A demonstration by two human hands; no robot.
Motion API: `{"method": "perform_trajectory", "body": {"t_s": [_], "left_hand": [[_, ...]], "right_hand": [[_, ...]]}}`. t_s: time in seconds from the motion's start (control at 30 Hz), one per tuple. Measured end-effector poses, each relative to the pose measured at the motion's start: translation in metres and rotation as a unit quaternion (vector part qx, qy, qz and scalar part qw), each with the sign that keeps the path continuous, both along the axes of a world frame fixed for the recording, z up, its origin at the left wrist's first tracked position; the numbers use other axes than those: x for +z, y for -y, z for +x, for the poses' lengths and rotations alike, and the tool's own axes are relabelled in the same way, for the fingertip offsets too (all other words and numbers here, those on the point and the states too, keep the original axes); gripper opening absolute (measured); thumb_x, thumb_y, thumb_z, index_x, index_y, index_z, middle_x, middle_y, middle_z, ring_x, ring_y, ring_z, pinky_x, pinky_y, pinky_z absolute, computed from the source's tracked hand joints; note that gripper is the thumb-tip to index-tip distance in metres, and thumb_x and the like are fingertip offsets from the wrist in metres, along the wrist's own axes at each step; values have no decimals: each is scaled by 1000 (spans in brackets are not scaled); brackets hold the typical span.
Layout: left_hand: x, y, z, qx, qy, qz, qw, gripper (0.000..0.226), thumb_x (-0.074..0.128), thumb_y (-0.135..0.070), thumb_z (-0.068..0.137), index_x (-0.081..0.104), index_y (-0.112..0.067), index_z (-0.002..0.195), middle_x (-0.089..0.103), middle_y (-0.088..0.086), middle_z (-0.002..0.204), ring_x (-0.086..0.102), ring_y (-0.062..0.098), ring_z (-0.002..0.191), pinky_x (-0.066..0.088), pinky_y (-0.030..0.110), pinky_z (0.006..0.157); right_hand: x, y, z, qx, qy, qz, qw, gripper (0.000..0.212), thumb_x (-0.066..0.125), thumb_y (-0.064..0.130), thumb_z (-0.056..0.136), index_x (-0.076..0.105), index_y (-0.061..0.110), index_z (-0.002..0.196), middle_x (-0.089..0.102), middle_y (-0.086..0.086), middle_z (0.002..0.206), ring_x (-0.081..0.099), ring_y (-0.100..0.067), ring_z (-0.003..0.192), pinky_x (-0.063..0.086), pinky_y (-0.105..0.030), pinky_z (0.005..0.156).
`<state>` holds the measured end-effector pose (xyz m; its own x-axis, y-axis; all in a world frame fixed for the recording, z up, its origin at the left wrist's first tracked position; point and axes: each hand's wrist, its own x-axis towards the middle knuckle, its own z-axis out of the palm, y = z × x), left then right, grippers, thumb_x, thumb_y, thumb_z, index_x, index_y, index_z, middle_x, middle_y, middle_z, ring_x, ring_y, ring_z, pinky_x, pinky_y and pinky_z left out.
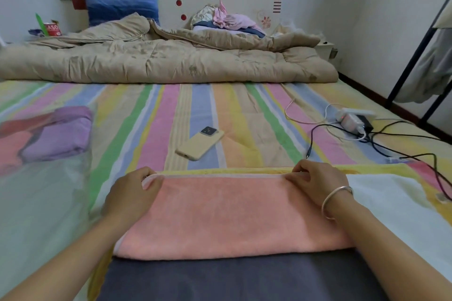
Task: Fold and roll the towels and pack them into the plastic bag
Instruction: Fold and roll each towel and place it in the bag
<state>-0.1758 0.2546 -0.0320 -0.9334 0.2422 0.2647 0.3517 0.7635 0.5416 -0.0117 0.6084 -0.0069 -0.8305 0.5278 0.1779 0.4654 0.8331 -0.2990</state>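
We see the pink towel (232, 217) folded flat on the bed, right between our arms, lying over a grey towel (232, 278). Left hand (133, 190) pinches its far left corner, right hand (318, 183) pinches the far right corner, fingers curled on the edge. Well off to the left lies the plastic bag (44, 198), a purple towel (61, 134) showing through it; a phone (200, 143) sits just beyond the towel

pink towel (227, 217): soft matt terry cloth | plastic bag (46, 178) at 9 o'clock: clear, glossy film | bracelet (336, 200): shiny metal | quilt (159, 61) at 12 o'clock: crumpled cloth | phone (200, 143): smooth matt case
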Motion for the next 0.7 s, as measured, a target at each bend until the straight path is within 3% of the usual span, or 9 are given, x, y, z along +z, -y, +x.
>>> {"method": "perform_trajectory", "body": {"t_s": [0.1,0.17,0.23,0.3,0.37,0.47,0.53,0.63,0.7], "left_hand": [[12,-2,5,21,-8,-78,997,18,65,-41,85,58,-28,76,65,-6,75,61,26,75,46,33,60],[23,-7,10,21,-93,-145,985,21,72,-31,79,62,-24,96,66,0,99,63,31,89,50,38,69],[28,-21,24,-33,-151,-148,977,40,74,-16,74,63,-16,113,60,7,123,59,34,107,50,45,82],[32,-46,50,-124,-178,-114,970,42,63,-19,80,61,-17,122,54,5,137,54,30,122,44,44,99],[29,-73,78,-233,-164,-111,952,51,39,-39,89,56,-19,132,46,4,147,44,25,135,26,37,112],[19,-96,105,-313,-103,-219,918,85,-4,-57,80,25,-23,152,9,-1,162,8,19,150,-4,35,117],[9,-98,107,-306,-83,-277,907,93,-18,-58,72,5,-25,155,-5,-5,162,-8,13,149,-10,36,119],[0,-97,106,-296,-95,-286,906,91,-20,-58,73,0,-22,155,-7,-5,162,-11,12,149,-11,38,118],[-2,-98,108,-293,-94,-289,906,90,-20,-57,74,-2,-21,155,-10,-4,162,-13,12,148,-11,39,117]], "right_hand": [[5,4,7,-25,-5,27,999,21,62,46,85,63,29,98,63,4,103,56,-21,100,41,-32,71],[11,13,23,-31,-27,92,995,30,66,32,84,63,22,112,60,-5,110,53,-29,102,43,-38,78],[14,41,44,36,-101,142,984,30,64,27,83,64,21,112,63,-6,109,57,-32,98,45,-41,79],[11,85,70,154,-99,156,971,41,46,42,90,58,26,126,60,-1,128,53,-27,117,38,-41,94],[5,118,88,225,42,87,969,69,9,65,93,31,30,147,24,6,156,21,-20,144,13,-38,110],[-5,109,110,133,181,-26,974,114,-32,81,52,-4,32,151,-23,16,151,-21,-9,144,-16,-32,114],[0,91,123,25,181,-3,983,106,-22,83,64,0,28,153,-16,10,157,-18,-12,145,-13,-35,117],[15,83,138,-88,132,30,987,59,27,55,96,32,25,146,22,-1,157,12,-23,146,14,-36,116],[24,94,143,-129,-3,-119,984,37,43,44,96,52,29,129,57,0,129,49,-23,122,41,-37,99]]}}
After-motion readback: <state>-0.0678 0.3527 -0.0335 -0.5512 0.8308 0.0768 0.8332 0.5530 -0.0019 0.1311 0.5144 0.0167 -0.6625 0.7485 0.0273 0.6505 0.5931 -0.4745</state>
